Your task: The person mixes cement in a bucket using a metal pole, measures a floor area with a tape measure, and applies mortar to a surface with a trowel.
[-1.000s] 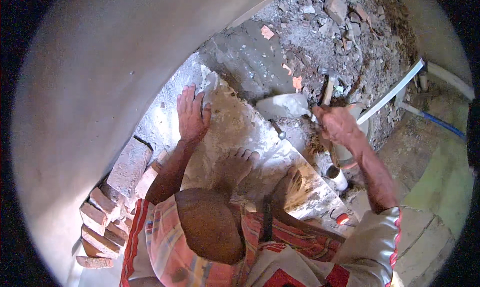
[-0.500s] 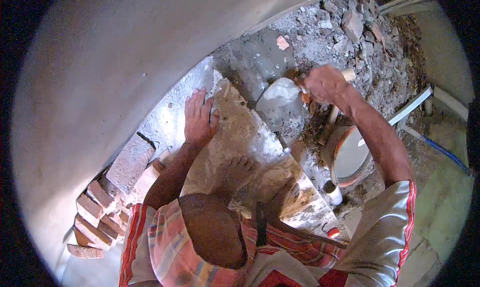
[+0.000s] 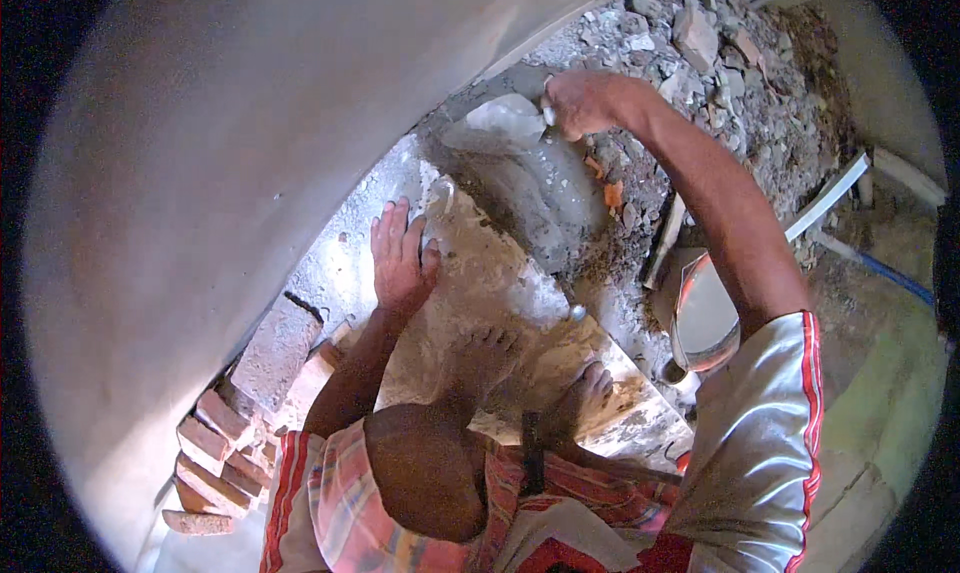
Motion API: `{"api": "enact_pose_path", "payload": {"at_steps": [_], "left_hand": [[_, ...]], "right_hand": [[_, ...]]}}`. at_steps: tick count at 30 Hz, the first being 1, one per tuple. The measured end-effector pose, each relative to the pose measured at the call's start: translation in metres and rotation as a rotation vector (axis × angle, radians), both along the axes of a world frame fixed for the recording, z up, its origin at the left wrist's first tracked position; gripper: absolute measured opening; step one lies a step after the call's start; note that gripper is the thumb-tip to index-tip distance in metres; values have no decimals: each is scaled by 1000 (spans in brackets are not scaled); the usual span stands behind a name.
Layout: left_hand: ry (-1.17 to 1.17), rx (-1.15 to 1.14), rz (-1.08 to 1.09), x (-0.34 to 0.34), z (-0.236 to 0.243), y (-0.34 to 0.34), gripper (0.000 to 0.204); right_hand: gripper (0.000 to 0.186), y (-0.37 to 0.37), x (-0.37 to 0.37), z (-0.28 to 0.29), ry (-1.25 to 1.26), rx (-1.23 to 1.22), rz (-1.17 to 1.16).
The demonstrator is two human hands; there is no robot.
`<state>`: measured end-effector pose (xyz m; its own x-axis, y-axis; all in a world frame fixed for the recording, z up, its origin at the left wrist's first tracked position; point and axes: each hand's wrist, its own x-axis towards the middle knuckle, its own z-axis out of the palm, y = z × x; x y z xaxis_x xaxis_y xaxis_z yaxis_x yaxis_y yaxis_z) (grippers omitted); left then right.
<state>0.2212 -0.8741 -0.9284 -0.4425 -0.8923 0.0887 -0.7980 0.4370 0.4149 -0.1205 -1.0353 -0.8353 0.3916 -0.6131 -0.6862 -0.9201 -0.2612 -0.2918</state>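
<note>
My right hand (image 3: 585, 105) is closed around the handle of a trowel, at the far side near the wall. Its pale, wet blade (image 3: 498, 123) lies against the far end of a patch of grey wet mortar (image 3: 548, 201); the hand hides most of the handle. My left hand (image 3: 402, 263) rests palm down with fingers extended, nothing in it, at the left edge of a stained, light-coloured slab (image 3: 475, 238). The mortar runs along the slab's far right edge. My bare feet (image 3: 490, 348) stand on the slab.
A smooth wall (image 3: 230, 153) curves along the left. Stacked bricks (image 3: 275, 358) stand at its foot. Rubble (image 3: 700, 43) covers the far right. A bucket of whitish liquid (image 3: 705, 308) stands under my right forearm, beside a wooden stick (image 3: 667, 238). A white strip (image 3: 828, 198) and blue pipe (image 3: 890, 278) lie right.
My right hand has swept the trowel away from me and leftward over the mortar, toward the wall. The mortar behind it looks smoother. My left hand stays on the slab; the view has shifted slightly.
</note>
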Motion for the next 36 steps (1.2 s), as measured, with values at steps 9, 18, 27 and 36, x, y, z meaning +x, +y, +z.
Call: {"api": "enact_pose_path", "payload": {"at_steps": [9,18,27,36], "left_hand": [[8,-11,-4,1,-2,1,41],[23,-12,-1,2,-4,0,44],[12,-25,-22,-1,-2,-2,44],[9,-3,-29,1,-3,-1,41]], "right_hand": [[22,137,-49,2,36,33,49],[15,158,-55,36,167,-52,222],[14,64,-21,22,137,-304,271],[17,104,-23,15,30,15,56]]}}
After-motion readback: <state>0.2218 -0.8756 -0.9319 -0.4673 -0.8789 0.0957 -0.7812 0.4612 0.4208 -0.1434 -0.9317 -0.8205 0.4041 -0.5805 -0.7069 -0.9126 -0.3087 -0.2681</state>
